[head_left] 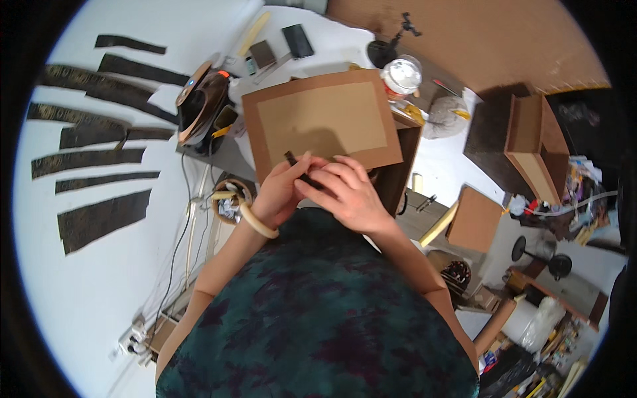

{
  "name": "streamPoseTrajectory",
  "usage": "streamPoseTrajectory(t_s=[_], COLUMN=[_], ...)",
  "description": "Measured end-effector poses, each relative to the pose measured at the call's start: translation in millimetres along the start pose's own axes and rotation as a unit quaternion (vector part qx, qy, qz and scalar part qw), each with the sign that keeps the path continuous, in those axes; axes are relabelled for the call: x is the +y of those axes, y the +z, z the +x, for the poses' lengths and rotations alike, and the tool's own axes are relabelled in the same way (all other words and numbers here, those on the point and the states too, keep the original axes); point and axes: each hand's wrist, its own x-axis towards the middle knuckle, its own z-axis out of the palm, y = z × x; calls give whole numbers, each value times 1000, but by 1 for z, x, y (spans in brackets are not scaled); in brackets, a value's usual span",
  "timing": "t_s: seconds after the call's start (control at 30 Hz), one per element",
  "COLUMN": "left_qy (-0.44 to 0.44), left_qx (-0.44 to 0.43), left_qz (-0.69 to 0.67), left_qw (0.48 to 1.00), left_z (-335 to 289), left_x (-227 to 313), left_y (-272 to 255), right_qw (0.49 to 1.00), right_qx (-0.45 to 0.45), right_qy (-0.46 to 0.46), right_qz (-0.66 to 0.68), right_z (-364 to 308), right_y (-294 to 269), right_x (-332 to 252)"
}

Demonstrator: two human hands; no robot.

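My left hand [280,189], with a pale bangle at the wrist, and my right hand [353,198] come together in front of my body. Between them is a narrow dark strip [290,158]; one end sticks up past the left fingers, and the fingers hide much of the rest. Both hands are closed around it. Just beyond lies a brown-bordered tan panel [318,116], with a shadow falling on its near part. The panel rests over a brown box [406,149], whose side shows at the right.
At the left of the table stands a dark appliance [202,109] with cables. Dark patterned strips [103,219] hang on the white wall. A white-lidded jar [401,76] and a grey lump [448,118] are at the far right. A bin [231,202] stands left of my hands.
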Motion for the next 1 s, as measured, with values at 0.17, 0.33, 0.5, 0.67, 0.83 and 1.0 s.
streamPoseTrajectory(t_s=[0.17,0.33,0.5,0.67,0.83,1.0], left_qy=[151,221,206,273,283,244], left_qx=[-27,-87,-19,124,187,200], left_qz=[31,29,-41,21,-1,-40], left_qw=[988,971,977,954,941,948], left_z=[6,-4,-27,-36,-38,-37], left_x=[15,27,32,13,3,-5], left_y=[1,-10,-6,-13,-21,-25], right_qw=[855,677,678,670,578,571], right_qx=[139,-42,-38,-64,-118,-104], right_qy=[345,347,371,377,375,391], right_qz=[362,647,633,636,715,714], right_z=[-3,16,32,34,28,20], right_y=[16,28,33,40,52,74], right_x=[3,-5,-11,-18,-22,-26])
